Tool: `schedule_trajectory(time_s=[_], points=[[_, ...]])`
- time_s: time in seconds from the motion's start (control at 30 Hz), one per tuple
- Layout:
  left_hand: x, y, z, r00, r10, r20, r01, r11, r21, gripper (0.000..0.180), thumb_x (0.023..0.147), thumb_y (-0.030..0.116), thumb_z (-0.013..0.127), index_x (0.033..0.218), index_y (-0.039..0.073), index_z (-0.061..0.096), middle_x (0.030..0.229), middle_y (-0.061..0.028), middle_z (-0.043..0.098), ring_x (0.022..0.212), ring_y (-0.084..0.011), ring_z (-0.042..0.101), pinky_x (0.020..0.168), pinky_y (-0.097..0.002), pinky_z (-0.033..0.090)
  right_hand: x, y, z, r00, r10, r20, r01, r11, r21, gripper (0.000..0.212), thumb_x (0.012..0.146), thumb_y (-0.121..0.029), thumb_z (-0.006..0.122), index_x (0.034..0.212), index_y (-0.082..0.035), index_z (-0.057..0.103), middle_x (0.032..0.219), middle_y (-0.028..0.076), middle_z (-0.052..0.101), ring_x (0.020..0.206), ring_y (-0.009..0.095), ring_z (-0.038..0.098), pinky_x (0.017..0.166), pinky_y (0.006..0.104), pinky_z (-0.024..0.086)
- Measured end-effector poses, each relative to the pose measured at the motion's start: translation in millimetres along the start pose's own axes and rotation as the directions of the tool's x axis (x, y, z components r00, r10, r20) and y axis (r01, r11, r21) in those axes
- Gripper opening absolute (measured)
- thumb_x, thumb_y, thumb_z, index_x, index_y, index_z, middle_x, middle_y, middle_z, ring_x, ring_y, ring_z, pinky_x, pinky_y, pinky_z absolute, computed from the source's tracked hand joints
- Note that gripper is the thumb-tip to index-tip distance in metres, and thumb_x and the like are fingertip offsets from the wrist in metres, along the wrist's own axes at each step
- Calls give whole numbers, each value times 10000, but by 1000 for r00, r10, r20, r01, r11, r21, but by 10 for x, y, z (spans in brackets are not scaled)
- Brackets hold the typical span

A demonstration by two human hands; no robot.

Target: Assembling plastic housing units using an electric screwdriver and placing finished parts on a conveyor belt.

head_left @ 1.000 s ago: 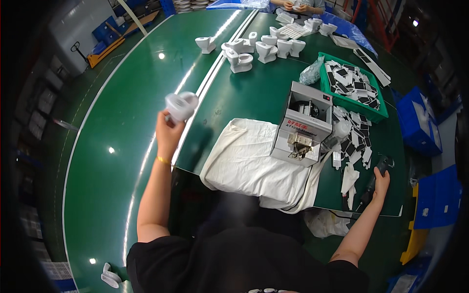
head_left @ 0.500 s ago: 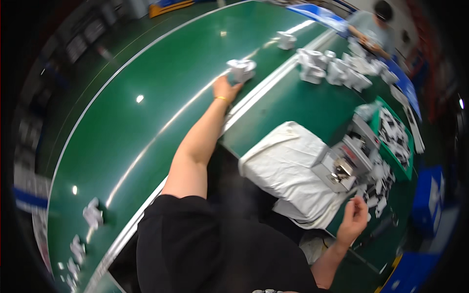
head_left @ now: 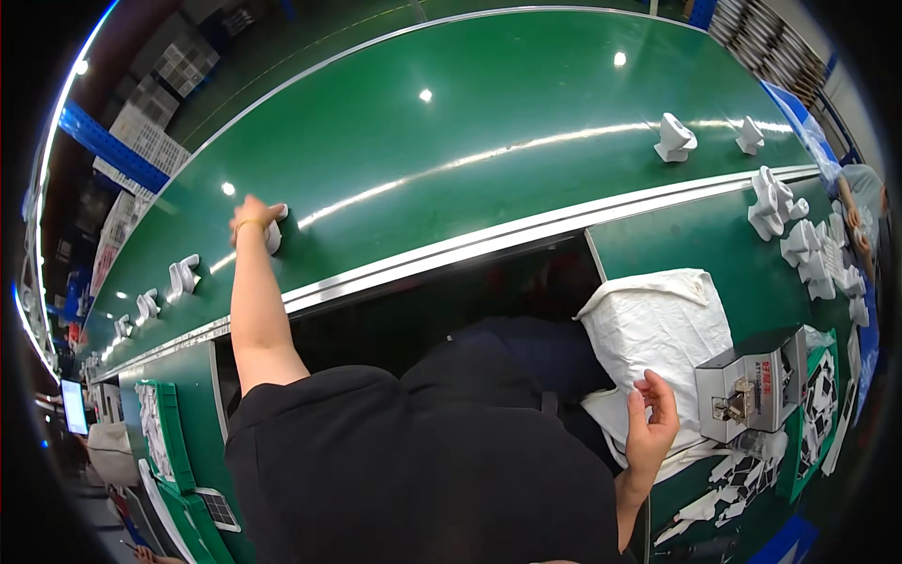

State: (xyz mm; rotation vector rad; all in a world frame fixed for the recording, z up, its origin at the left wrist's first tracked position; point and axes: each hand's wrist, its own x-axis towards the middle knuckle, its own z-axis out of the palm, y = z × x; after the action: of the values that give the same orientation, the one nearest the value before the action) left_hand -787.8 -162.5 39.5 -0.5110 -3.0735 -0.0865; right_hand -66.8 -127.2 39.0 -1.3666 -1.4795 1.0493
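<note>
Tabletop (head_left: 489, 94), glossy green and bowed by the fisheye lens, is filling the upper part of the head view, between nine and two o'clock. A person in a black shirt (head_left: 423, 451) is facing it, the torso showing at six o'clock. The left arm is stretching out toward ten o'clock, and the left hand (head_left: 253, 209), a yellow band at its wrist, is overlapping a white toilet-shaped piece (head_left: 273, 239) standing on the green surface. That hand is blurring, so I cannot tell whether it is gripping the piece or letting it go. The right hand (head_left: 650, 423) is hanging at four o'clock, appearing to hold nothing, its fingers curling loosely and the thumb standing apart, just beside a crumpled white cloth (head_left: 648, 320).

Similar white pieces (head_left: 183, 276) are standing in a row at nine o'clock; two more (head_left: 676, 139) are standing at two, and a cluster (head_left: 800, 246) is crowding together at three. A grey machine (head_left: 719, 395) is sitting between three and four o'clock, touching the cloth. Beyond it a green bin (head_left: 799, 477) is holding black-and-white parts, with loose ones (head_left: 736, 489) lying scattered at four. Another green bin (head_left: 169, 423) is resting at eight o'clock.
</note>
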Motion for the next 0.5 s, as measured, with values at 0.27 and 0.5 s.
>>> schedule_trajectory(time_s=[0.27,0.5], points=[[-709,1291,81,773,632,-50,-461,506,-729,418,879,238,638,1259,79,563,1098,-118,662,918,-244,662,830,-366,540,-84,-92,-17,984,-165,-61,159,984,-85,334,814,12,693,1143,3,636,970,70,653,859,148,580,782,259,450],[-4255,3054,-343,-160,941,298,376,337,-863,379,968,264,530,1199,-35,558,1034,-96,658,913,-179,646,808,-313,523,-202,-266,-69,833,-498,-242,406,847,-345,716,692,-223,865,1288,-20,525,1261,142,577,1167,308,551,988,388,434]])
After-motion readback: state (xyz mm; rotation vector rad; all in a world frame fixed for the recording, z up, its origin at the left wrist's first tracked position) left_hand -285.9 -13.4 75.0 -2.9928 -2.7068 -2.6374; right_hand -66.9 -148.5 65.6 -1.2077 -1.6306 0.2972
